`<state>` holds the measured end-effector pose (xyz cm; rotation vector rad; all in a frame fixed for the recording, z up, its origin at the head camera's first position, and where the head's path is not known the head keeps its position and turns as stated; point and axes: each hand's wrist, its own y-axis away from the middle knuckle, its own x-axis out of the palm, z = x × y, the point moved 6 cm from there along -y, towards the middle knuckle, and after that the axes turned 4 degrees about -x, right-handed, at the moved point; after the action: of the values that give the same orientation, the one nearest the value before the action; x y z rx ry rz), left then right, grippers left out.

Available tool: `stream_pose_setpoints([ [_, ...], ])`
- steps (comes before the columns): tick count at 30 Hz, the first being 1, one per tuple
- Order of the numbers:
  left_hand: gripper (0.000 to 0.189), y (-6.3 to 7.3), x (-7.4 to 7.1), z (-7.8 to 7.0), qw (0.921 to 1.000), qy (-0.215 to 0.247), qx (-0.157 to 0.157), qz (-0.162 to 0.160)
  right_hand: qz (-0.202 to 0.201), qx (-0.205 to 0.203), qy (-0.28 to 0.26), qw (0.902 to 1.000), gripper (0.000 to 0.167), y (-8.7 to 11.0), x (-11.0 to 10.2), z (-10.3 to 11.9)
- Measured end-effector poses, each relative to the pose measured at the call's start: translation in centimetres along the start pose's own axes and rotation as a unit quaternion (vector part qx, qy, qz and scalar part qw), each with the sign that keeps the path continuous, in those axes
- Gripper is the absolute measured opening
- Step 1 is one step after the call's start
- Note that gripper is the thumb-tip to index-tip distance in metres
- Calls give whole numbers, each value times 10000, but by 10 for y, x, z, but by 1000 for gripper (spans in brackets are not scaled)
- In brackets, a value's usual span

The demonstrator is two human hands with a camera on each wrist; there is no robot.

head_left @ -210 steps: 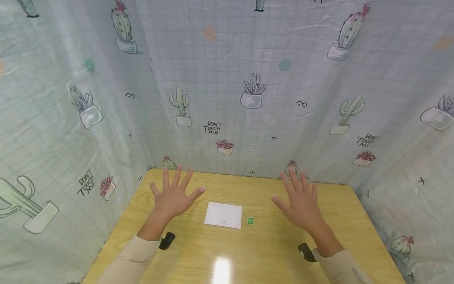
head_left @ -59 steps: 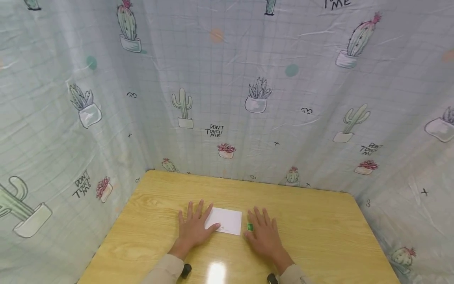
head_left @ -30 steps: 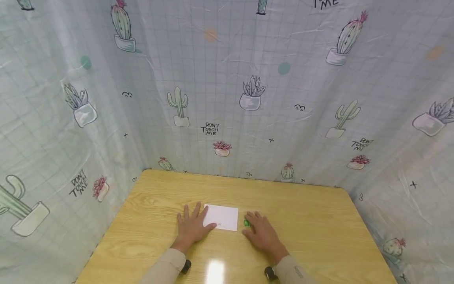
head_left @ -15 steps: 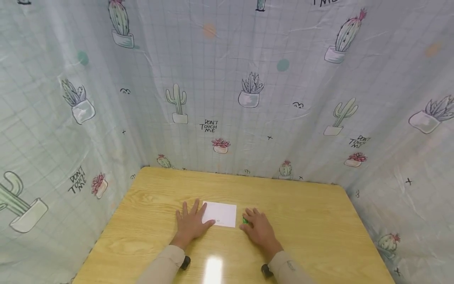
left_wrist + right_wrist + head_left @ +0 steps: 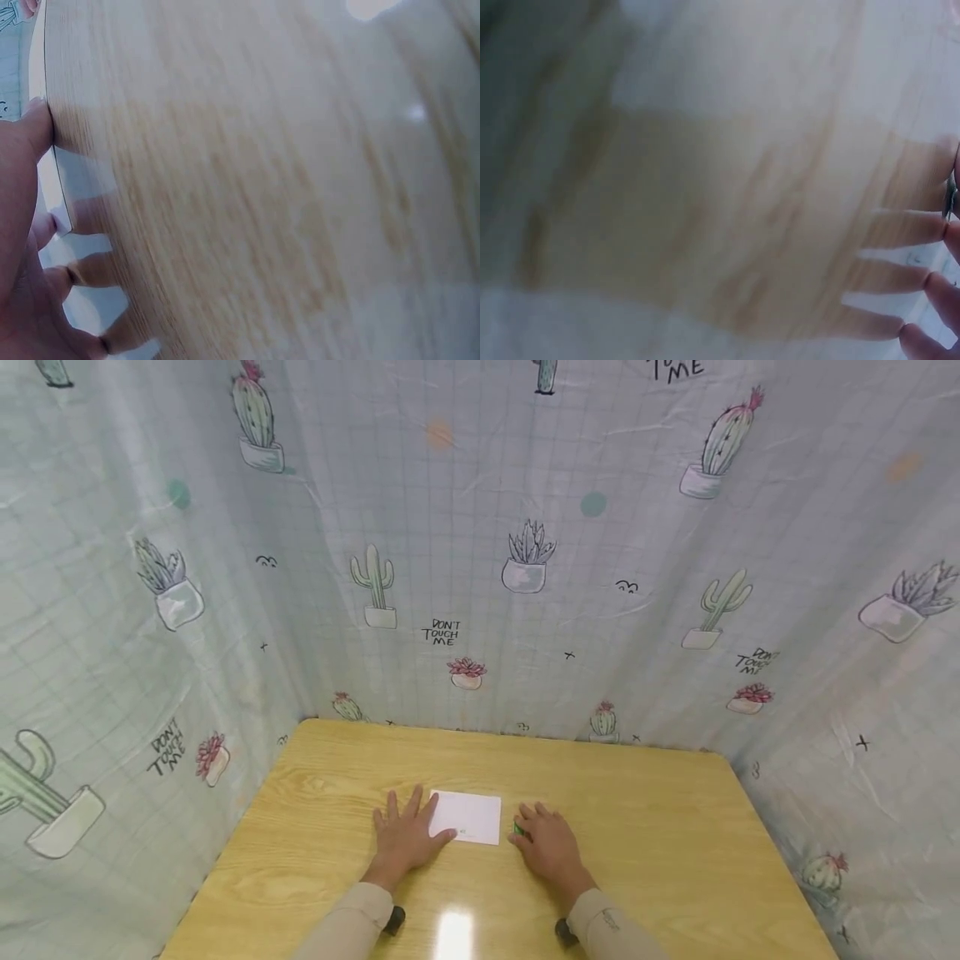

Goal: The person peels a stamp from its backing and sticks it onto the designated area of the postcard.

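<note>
A glossy yellow wood-grain table (image 5: 622, 835) stands hemmed in by a pale gridded curtain (image 5: 480, 485) printed with potted cacti on the head feed I follow from afar. The left hand (image 5: 403, 841) spreads its fingers apart, thumb and forefinger touching a white sheet (image 5: 474, 814) at mid-table; the right hand (image 5: 551, 849) curls in just beyond the sheet's right edge, pinching a green square (image 5: 517, 828) between thumb and fingertips. Most of the square, in plain view to me a second ago, is now covered; the left hand and sheet lie much as then. The sheet's long axis runs side to side, its right end slightly nearer the camera, small print (image 5: 462, 832) along its near edge; the square is too covered for me to tell which way it points.

On my left wrist feed, the fingers stand apart above their reflections, and the sheet appears as a thin strip beside the thumb.

On my right wrist feed, fingertips meet the tabletop, and the square shows as a dark sliver between thumb and forefinger.
</note>
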<state>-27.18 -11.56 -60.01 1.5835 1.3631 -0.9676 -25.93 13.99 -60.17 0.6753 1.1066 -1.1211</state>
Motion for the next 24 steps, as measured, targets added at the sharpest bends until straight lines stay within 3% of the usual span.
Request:
stream_pose_setpoints([
  [10, 81, 0, 3, 1, 10000, -40, 20, 14, -732, -342, -197, 9965, 27, 3, -4, -3],
  [24, 77, 4, 2, -2, 10000, 76, 43, 13, -1205, -530, -347, 9907, 10, 8, -10, -15],
])
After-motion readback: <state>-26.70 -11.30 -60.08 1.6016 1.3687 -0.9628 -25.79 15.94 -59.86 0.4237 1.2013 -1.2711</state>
